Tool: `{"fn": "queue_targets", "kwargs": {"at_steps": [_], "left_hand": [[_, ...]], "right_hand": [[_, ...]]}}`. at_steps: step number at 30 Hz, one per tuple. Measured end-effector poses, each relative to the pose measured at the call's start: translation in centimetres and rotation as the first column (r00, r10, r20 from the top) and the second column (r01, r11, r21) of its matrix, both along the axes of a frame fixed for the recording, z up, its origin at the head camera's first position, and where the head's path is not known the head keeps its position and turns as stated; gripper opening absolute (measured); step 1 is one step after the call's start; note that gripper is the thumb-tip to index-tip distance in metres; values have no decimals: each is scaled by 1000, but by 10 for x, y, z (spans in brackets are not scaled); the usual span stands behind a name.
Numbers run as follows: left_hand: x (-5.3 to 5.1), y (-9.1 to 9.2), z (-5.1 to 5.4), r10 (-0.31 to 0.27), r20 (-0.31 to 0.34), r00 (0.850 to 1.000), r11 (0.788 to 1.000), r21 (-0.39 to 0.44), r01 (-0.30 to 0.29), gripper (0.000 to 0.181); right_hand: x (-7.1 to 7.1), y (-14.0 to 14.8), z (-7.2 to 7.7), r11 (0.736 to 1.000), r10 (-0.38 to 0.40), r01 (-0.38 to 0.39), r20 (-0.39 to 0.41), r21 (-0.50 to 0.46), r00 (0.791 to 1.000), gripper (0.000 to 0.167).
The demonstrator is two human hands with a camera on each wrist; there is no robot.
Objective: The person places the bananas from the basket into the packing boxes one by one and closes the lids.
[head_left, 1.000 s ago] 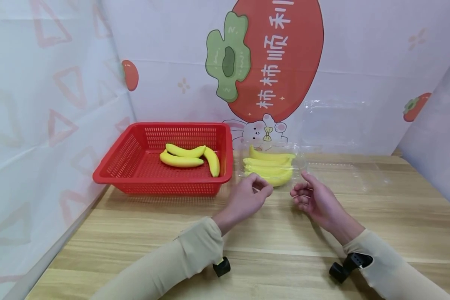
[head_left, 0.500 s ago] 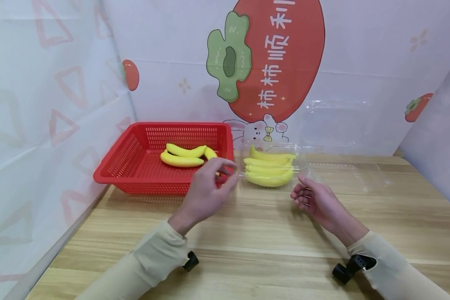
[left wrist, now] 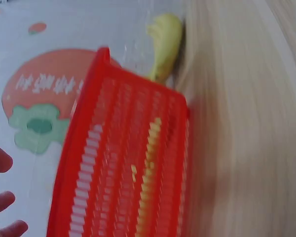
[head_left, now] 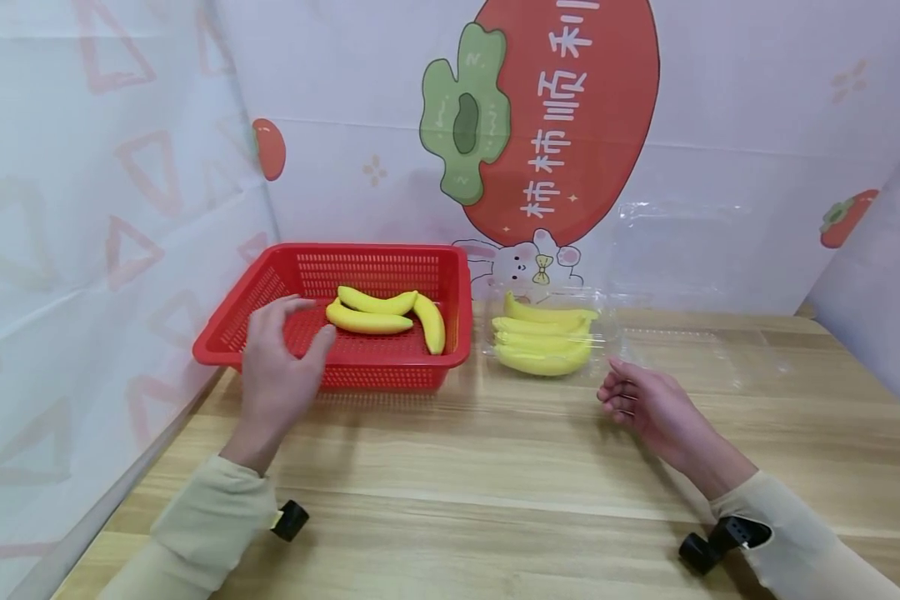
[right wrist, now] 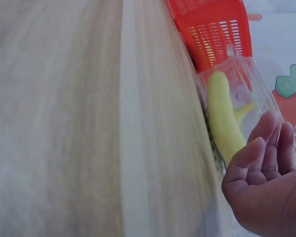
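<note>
In the head view my left hand (head_left: 279, 367) hovers at the front left of the red basket (head_left: 382, 377), its fingers spread and nothing in them. Inside that basket lie yellow bananas: one at the back (head_left: 378, 302), one in front of it (head_left: 369, 322) and one on the right (head_left: 430, 323). Several more bananas (head_left: 543, 342) fill a clear plastic clamshell box (head_left: 607, 312) right of the basket. Beside the box's front right corner, my right hand (head_left: 648, 408) hangs loosely curled and holds nothing. The right wrist view shows those fingers close to the box wall and a banana (right wrist: 222, 113).
The box's clear lid (head_left: 678, 250) stands raised toward the back wall on the right. A white printed cloth (head_left: 345, 150) encloses the back and sides. Wooden tabletop (head_left: 495, 467) stretches in front of the basket and box.
My left hand has swept left, from the front of the clear box past the basket's front to its left side, fingers spreading wider. The right hand has hardly moved.
</note>
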State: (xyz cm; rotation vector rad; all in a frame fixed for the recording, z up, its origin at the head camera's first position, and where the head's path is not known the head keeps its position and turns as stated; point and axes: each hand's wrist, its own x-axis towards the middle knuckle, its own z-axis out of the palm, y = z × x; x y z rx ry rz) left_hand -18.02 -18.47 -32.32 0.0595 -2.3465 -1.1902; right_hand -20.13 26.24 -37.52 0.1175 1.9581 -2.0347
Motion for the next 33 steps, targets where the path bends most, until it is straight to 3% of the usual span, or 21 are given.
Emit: {"fn": "queue_targets", "kwargs": {"at_steps": [3,8,18,25,33], "left_hand": [[0,-18,-5,66,20,998,998,-17,-66,50],[-3,-42,-13,127,46,991,991,-42,-126,61],[-10,-64,-23,253,101,962,966,-84,-245,75],[-15,-78,-24,264,265,927,962,-2,-274,85],[-14,-80,-25,253,281,925,962,31,-273,87]], "right_hand": [[0,1,0,1000,-1,1,1,-8,1000,33],[-1,0,1,1000,11,-11,-19,-9,1000,32],[0,-4,-1,999,29,-29,-38,14,999,32],[1,-6,5,999,34,-33,-111,6,993,31],[-3,-16,23,997,51,-38,-209,66,977,34]]}}
